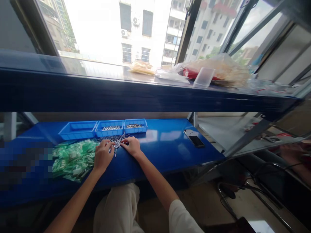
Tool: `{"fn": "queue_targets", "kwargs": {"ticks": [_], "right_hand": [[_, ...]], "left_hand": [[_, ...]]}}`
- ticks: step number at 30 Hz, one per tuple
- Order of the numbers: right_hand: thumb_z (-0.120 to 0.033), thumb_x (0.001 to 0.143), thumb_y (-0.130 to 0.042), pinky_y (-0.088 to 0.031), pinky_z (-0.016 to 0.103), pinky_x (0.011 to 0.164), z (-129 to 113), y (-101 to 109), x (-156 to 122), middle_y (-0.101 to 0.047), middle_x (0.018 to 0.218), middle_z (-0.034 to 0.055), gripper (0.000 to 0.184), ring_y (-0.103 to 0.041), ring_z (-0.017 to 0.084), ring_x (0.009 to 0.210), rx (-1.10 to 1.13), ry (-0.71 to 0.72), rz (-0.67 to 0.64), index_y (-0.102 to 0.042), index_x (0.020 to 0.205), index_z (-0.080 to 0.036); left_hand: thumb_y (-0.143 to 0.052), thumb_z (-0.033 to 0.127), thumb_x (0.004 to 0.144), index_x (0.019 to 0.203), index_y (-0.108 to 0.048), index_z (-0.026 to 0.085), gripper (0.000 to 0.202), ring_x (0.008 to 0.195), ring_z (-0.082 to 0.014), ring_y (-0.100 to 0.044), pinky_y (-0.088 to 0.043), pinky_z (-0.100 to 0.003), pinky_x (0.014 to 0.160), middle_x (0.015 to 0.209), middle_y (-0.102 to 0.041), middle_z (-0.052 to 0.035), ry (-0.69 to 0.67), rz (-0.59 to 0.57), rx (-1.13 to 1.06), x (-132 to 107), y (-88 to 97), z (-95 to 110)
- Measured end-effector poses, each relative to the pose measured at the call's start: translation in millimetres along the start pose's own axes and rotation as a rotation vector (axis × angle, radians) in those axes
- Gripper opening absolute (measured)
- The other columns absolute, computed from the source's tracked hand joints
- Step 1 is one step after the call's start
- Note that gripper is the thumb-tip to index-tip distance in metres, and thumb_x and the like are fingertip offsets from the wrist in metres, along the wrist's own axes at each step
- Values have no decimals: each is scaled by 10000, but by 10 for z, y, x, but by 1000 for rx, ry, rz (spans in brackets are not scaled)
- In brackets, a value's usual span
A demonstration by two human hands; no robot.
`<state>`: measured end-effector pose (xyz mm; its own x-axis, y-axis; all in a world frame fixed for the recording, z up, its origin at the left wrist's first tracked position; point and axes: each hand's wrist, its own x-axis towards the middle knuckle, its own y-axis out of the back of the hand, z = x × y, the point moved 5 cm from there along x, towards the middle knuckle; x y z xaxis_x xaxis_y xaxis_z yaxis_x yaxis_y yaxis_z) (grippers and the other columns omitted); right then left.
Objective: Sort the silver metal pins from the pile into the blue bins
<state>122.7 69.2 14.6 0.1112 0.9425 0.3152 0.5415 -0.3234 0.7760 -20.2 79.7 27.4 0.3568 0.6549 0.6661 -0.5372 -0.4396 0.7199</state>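
Thin silvery rods (117, 139), loosely heaped, crisscrossed

A white sleeve (182, 217) shows at bottom right-centre, cream trousers (118, 205) at bottom centre. Left hand (104, 155) and right hand (132, 146) are bare.

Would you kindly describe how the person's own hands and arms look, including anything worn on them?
The left hand and right hand are gloveless, the forearms bare, with no watch or bracelet visible. A plain, loose off-white sleeve ends near the right elbow; any left sleeve is out of view.
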Motion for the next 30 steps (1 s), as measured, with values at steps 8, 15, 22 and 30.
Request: {"fn": "queue_targets", "kwargs": {"ticks": [8,15,22,30], "right_hand": [[-414,781,-559,-392,253,701,26,20,-7,-658,832,6,248,-555,144,760,250,2,21,-664,923,-239],[-427,679,-644,-478,304,724,90,-31,31,-679,880,17,312,-628,177,768,614,-68,39,-663,923,-233],[-409,653,-657,-503,340,721,-15,-73,33,-687,827,58,375,-644,201,787,860,-26,-51,-656,941,-169],[-418,621,-680,-493,309,650,-62,-68,3,-678,803,67,390,-626,178,717,879,-8,-105,-658,895,-142]], "left_hand": [[-358,259,810,1001,-565,153,301,887,-242,-541,-400,-349,737,946,-565,-99,-11,-7,26,9,53,79],[-342,279,818,1039,-551,154,329,926,-263,-536,-400,-381,773,986,-567,-117,-18,-1,-42,4,70,116],[-345,355,868,974,-556,171,299,935,-235,-531,-395,-353,769,964,-563,-93,42,2,-60,16,27,45],[-362,297,884,866,-516,173,198,885,-204,-533,-400,-346,765,894,-560,-65,78,-12,-110,-15,15,56]]}}
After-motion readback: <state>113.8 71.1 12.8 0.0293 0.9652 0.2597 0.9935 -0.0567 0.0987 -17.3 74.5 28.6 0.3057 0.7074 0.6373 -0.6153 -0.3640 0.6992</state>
